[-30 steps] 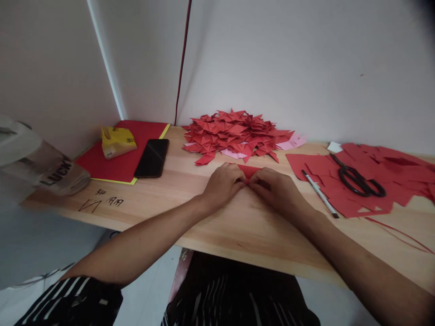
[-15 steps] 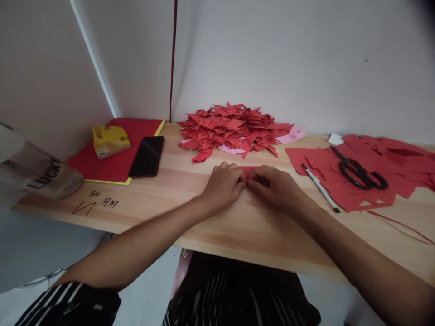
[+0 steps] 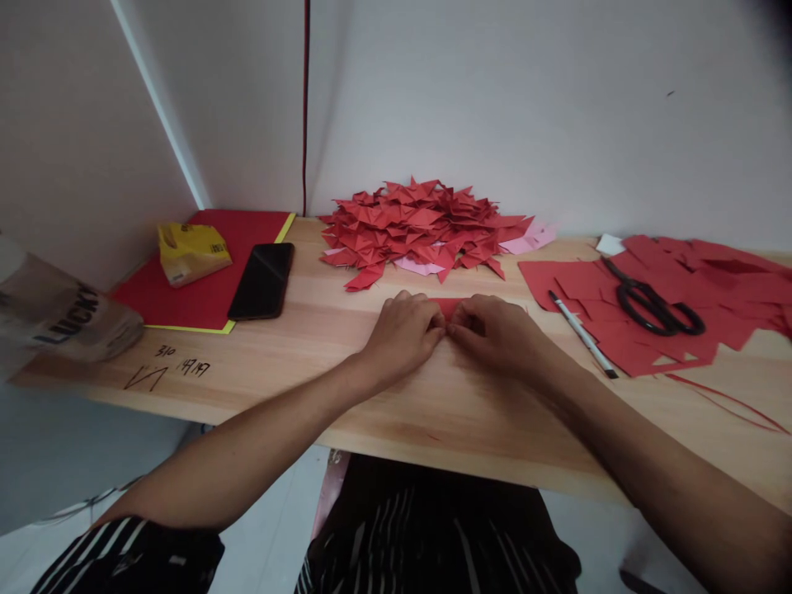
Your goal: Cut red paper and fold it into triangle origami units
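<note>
A small piece of red paper (image 3: pixel 450 307) lies at the middle of the table, mostly covered by my hands. My left hand (image 3: pixel 409 328) grips its left part, fingers closed and pinching near the lower edge. From the other side my right hand (image 3: pixel 492 330) is closed on the same paper, thumb and forefinger pressed together beside the left fingertips. Just behind the hands rises a heap of folded red paper pieces (image 3: pixel 421 223), with some pink paper (image 3: pixel 530 238) sticking out on the right.
To the right, black-handled scissors (image 3: pixel 659 309) and a pen (image 3: pixel 582 334) rest on red paper sheets (image 3: pixel 674 355). At left are a phone (image 3: pixel 262 280), a yellow packet (image 3: pixel 193 252) on red card (image 3: pixel 179 305), and a cup marked LUCKY (image 3: pixel 74 318). A wall (image 3: pixel 557 107) stands behind the table.
The camera view has shifted slightly. Both hands keep their pinch on the red paper, with the fingertips almost unmoved.
</note>
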`<action>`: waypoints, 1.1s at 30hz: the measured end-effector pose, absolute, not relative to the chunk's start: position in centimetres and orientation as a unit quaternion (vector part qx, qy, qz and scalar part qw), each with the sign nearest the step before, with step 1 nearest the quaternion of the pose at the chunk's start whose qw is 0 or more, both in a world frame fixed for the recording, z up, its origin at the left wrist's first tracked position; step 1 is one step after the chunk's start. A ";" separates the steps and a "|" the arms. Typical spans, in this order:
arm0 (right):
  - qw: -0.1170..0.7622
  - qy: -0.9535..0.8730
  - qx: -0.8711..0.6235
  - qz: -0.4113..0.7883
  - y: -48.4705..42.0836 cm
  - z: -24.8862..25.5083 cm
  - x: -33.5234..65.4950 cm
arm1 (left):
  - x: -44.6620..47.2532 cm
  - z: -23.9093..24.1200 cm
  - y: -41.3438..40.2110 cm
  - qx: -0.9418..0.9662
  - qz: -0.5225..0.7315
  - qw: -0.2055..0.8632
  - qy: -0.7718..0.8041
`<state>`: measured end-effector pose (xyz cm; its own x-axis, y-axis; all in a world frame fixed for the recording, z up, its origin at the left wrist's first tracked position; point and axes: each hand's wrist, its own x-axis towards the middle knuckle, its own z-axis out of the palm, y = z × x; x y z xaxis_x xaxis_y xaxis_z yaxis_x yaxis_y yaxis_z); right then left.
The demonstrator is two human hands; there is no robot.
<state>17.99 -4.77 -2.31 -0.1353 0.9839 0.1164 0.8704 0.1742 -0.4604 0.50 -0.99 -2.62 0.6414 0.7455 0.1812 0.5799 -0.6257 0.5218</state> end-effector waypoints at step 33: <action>0.149 -0.784 -0.597 0.082 -5.1 -2.6 18.0 | -2.3 -3.0 -1.4 0.967 0.205 -0.092 0.120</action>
<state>18.04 -5.08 -2.62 -0.2423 0.9607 0.1354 0.9122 0.2731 -0.3056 -2.33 -1.42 -2.98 0.8873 0.1946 0.4181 0.2700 -0.9542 -0.1287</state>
